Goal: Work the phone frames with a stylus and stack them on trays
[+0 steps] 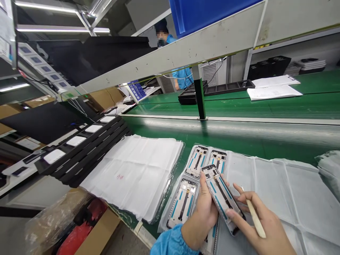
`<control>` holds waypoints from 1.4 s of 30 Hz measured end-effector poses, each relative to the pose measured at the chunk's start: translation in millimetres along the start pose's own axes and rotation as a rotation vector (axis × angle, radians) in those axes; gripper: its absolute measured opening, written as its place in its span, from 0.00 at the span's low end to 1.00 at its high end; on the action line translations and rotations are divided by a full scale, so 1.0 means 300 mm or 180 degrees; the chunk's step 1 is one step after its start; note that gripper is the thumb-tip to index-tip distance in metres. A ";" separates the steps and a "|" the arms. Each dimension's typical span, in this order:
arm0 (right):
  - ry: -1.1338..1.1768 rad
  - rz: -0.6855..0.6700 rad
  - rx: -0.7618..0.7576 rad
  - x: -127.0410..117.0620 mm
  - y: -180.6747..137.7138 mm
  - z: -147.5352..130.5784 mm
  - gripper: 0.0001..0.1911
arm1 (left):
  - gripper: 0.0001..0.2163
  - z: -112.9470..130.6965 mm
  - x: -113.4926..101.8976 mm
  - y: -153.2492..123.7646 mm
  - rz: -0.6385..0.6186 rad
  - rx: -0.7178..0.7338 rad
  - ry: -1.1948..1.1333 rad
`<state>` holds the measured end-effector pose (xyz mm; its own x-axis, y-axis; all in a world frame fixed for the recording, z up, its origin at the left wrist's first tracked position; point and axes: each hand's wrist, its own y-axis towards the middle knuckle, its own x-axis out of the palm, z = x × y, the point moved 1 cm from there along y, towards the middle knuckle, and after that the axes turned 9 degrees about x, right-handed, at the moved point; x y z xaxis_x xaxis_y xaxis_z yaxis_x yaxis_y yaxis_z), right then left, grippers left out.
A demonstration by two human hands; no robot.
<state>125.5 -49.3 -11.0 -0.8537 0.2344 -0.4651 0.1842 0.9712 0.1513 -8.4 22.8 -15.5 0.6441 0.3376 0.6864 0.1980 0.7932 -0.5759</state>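
My left hand [205, 209] grips a phone frame [221, 194] by its left edge, tilted above a plastic tray. Blue strips and a dark ribbon cable run along the frame's inner face. On the frame's lower right side rests the thumb of my right hand [262, 219], which also holds a pale, narrow stick-like tool [255, 217] between its fingers. More such frames lie in the tray's pockets: one at the left [183, 203], one behind it [197, 161], and one [218, 159] partly hidden by the held frame. Another below is mostly covered by my left hand.
A stack of white-covered trays [135, 170] lies to the left, beside stacked black trays [92, 148] with white pieces. White sheeting [278, 187] spreads at right. A post [199, 95] and overhead beam [170, 60] cross in front; a person in blue [183, 78] stands beyond.
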 end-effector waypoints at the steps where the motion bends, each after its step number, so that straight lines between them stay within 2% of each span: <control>1: -0.0020 -0.0156 0.0044 0.003 -0.005 0.005 0.22 | 0.36 0.000 -0.002 0.000 0.0066 0.0015 -0.0001; 5: -0.0203 -0.0596 0.0231 0.010 -0.018 0.040 0.23 | 0.35 -0.006 -0.016 0.003 0.0158 0.0159 0.0162; 9: 0.0040 -0.0760 0.0499 -0.017 -0.001 0.059 0.22 | 0.44 -0.010 -0.022 0.005 -0.0152 0.0426 0.0406; 12: 0.0336 -0.0460 0.0579 -0.068 0.032 0.045 0.22 | 0.42 -0.007 -0.007 0.001 -0.0341 0.0381 0.0270; 16: 0.0595 0.0006 0.0607 -0.126 0.068 0.019 0.23 | 0.38 -0.008 0.010 -0.001 -0.0623 0.0097 0.0018; 20: 0.0535 0.0060 0.0756 -0.144 0.075 0.017 0.24 | 0.34 -0.013 0.002 0.003 -0.0843 -0.0037 -0.0073; 25: 0.0620 0.0157 0.0579 -0.172 0.074 0.021 0.22 | 0.32 -0.008 -0.008 -0.003 -0.1171 -0.0135 -0.0179; 28: 0.0506 0.0101 0.0313 -0.189 0.075 0.013 0.18 | 0.36 -0.002 -0.004 -0.010 -0.1242 -0.0140 -0.0111; 31: 0.0233 0.0120 -0.0053 -0.190 0.072 -0.005 0.16 | 0.37 0.002 0.006 -0.012 -0.1128 -0.0100 -0.0021; 33: -0.0215 0.0590 -0.0217 -0.186 0.067 -0.024 0.19 | 0.35 0.002 0.012 -0.009 -0.0947 -0.0065 -0.0037; 35: -0.0854 0.1406 -0.0468 -0.177 0.057 -0.050 0.21 | 0.32 0.000 0.014 -0.003 -0.0711 0.0016 -0.0127; 36: -0.1084 0.1680 -0.0708 -0.167 0.052 -0.064 0.20 | 0.30 -0.002 0.015 0.000 -0.0620 0.0067 -0.0183; 37: -0.1223 0.1750 -0.1024 -0.151 0.047 -0.077 0.18 | 0.29 -0.003 0.017 0.002 -0.0559 0.0105 -0.0236; 38: -0.1274 0.1620 -0.1382 -0.129 0.042 -0.087 0.17 | 0.29 -0.004 0.019 0.004 -0.0528 0.0129 -0.0288; 40: -0.1157 0.1058 -0.1916 -0.068 0.032 -0.092 0.17 | 0.28 -0.005 0.026 0.004 -0.0517 0.0149 -0.0358; 42: -0.0877 0.0620 -0.2028 0.003 0.022 -0.079 0.12 | 0.29 -0.003 0.036 0.001 -0.0448 0.0127 -0.0407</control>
<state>114.5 -43.6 10.2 -0.6650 0.4848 -0.5681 -0.0710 0.7162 0.6943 -0.7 26.2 -8.8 0.5124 0.2816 0.8112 0.2484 0.8557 -0.4540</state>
